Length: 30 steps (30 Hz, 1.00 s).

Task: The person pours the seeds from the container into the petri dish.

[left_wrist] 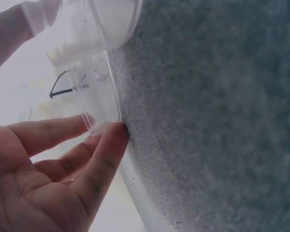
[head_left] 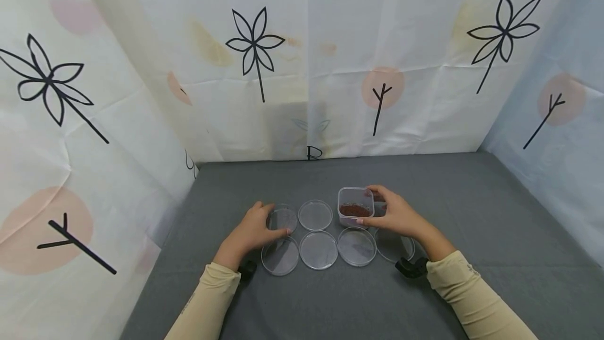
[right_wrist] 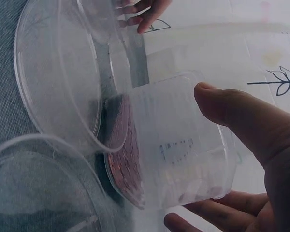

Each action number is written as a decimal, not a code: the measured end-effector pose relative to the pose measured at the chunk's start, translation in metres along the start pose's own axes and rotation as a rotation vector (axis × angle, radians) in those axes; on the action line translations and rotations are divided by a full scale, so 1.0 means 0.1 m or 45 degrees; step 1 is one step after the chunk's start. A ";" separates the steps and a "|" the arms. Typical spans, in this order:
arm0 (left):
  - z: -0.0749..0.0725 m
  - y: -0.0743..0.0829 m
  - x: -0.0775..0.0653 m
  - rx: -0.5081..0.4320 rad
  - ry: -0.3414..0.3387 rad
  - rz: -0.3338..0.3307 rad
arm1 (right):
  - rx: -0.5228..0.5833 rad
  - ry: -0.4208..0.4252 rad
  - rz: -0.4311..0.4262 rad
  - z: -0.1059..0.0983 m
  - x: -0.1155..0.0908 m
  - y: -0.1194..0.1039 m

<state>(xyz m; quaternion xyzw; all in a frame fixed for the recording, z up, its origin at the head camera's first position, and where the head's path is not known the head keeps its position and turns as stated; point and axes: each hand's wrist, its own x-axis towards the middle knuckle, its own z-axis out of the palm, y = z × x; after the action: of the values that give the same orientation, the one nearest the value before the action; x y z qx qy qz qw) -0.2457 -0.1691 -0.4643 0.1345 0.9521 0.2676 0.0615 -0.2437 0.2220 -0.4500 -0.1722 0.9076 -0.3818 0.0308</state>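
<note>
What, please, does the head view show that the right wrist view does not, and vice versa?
Only the head view shows pale yellow sleeves and black wrist-worn items. Only the right wrist view shows small blue marks on the clear container. Both show its brown contents, the right hand holding it, the left hand and round clear dishes.

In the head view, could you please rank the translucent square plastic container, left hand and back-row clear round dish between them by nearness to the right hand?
1. Translucent square plastic container: held by the right hand.
2. Clear round dish: back row, left of container.
3. Left hand: farther left.
</note>
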 end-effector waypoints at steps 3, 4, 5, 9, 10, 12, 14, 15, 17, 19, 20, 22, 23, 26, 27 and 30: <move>0.00 0.01 -0.01 0.003 0.002 -0.001 | 0.070 0.010 -0.002 0.00 0.01 0.01; 0.00 0.01 -0.01 0.001 0.001 -0.005 | 0.090 0.018 0.002 0.00 0.02 0.01; 0.00 0.01 -0.01 0.002 0.001 -0.006 | 0.108 0.028 -0.002 -0.01 0.03 0.00; 0.00 0.01 -0.01 0.007 0.000 -0.011 | 0.122 0.073 -0.005 0.00 0.06 -0.03; 0.00 0.02 -0.02 0.007 0.000 -0.012 | 0.117 0.087 -0.007 0.01 0.07 -0.04; 0.01 0.02 -0.02 0.009 0.001 -0.013 | 0.114 0.111 -0.005 0.02 0.09 -0.06; 0.01 0.02 -0.02 0.006 0.001 -0.016 | 0.111 0.138 -0.013 0.04 0.12 -0.09; 0.01 0.03 -0.02 0.006 0.002 -0.015 | 0.115 0.152 -0.019 0.05 0.14 -0.11; 0.01 0.03 -0.02 0.006 0.001 -0.017 | 0.127 0.175 -0.038 0.08 0.18 -0.16; 0.01 0.02 -0.02 0.007 -0.002 -0.016 | 0.132 0.197 -0.069 0.11 0.22 -0.21; 0.00 0.02 -0.02 0.008 -0.002 -0.015 | 0.138 0.202 -0.085 0.12 0.23 -0.24; 0.00 0.01 -0.01 0.010 -0.005 -0.013 | 0.131 0.211 -0.114 0.15 0.27 -0.30; 0.00 0.01 -0.01 0.011 -0.004 -0.011 | 0.126 0.214 -0.129 0.17 0.29 -0.33; 0.01 0.00 0.00 0.016 -0.002 0.002 | 0.082 0.210 -0.157 0.23 0.34 -0.41; 0.01 -0.01 0.00 0.019 -0.001 0.007 | 0.067 0.208 -0.164 0.25 0.36 -0.43; 0.01 -0.01 0.00 0.019 0.002 0.018 | 0.034 0.198 -0.187 0.30 0.42 -0.50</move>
<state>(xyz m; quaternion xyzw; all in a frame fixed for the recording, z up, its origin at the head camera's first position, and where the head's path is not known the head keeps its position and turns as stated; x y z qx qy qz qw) -0.2463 -0.1697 -0.4659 0.1414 0.9532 0.2609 0.0579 -0.2625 0.1548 -0.4325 -0.2075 0.8870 -0.4074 -0.0654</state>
